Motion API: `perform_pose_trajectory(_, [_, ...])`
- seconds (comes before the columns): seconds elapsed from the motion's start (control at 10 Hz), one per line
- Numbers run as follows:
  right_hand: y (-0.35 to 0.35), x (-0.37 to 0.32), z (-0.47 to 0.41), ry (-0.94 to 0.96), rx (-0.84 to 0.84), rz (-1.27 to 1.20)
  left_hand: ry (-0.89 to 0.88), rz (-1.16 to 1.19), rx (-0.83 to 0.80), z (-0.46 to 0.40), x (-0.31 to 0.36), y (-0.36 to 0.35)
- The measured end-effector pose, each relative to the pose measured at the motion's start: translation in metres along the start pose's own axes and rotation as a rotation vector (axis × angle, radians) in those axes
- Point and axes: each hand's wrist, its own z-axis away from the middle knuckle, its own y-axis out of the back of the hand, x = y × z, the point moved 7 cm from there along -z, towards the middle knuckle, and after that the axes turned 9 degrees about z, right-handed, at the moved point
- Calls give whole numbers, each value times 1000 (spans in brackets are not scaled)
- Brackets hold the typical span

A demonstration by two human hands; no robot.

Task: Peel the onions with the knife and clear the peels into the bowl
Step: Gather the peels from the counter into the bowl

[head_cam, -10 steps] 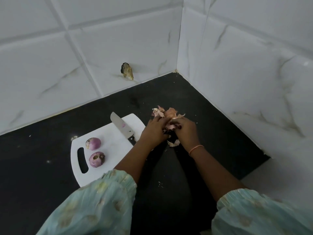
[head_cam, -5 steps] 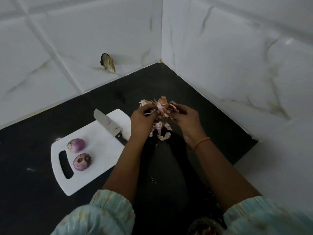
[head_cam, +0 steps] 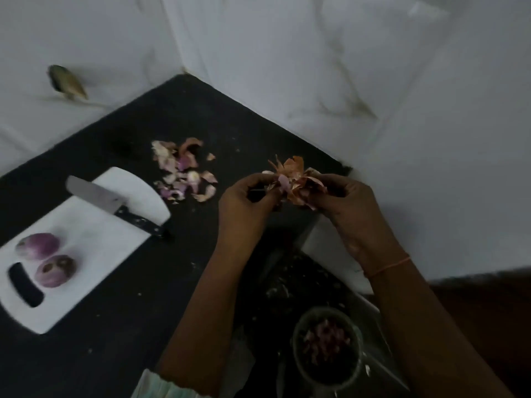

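The clearing step is judged to be in hand: a bunch of peels point(head_cam: 290, 183) is being held up off the black counter point(head_cam: 120, 326) between both hands, and peeling looks done, since two peeled onions point(head_cam: 46, 258) are lying on the white cutting board point(head_cam: 94, 242), well to the left of the left hand point(head_cam: 244, 202). The knife point(head_cam: 115, 206) is lying idle across the board's far corner, also left of that hand, with its handle overhanging the edge. The bunch is being pinched from the left by the left hand's curled fingers and cupped from the right by the right hand point(head_cam: 347, 208), whose thumb and fingers are being curled round the papery skins; an orange thread point(head_cam: 388, 265) is being worn at the right wrist. Both forearms are being raised, wrists bent inward toward each other. The bowl point(head_cam: 327, 346), already holding some scraps, is being seen below and nearer than the hands, close under the right forearm. Next, the bunch needs carrying back and down over the bowl and releasing there. A second pile of loose peels point(head_cam: 184, 173) is lying on the counter just left of the left hand, still to be gathered; light flakes could be dropped in transit.
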Motion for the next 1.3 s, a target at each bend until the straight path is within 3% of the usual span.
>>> perform_pose_trajectory(0.3, [120, 186, 118, -273, 204, -14, 247, -56, -269, 110, -161, -126])
perform_pose_trajectory(0.6, [130, 450, 162, -735, 172, -68, 600, -276, -376, 177, -413, -172])
perform_pose_trajectory(0.8, [124, 568, 181, -905, 248, 26, 670, -375, -424, 203, -495, -176])
perform_pose_trajectory(1.0, [104, 578, 161, -783, 251, 117, 673, -525, -345, 197, -517, -165])
perform_pose_trajectory(1.3, [118, 546, 165, -688, 384, 418, 731, -620, -442, 194, -532, -179])
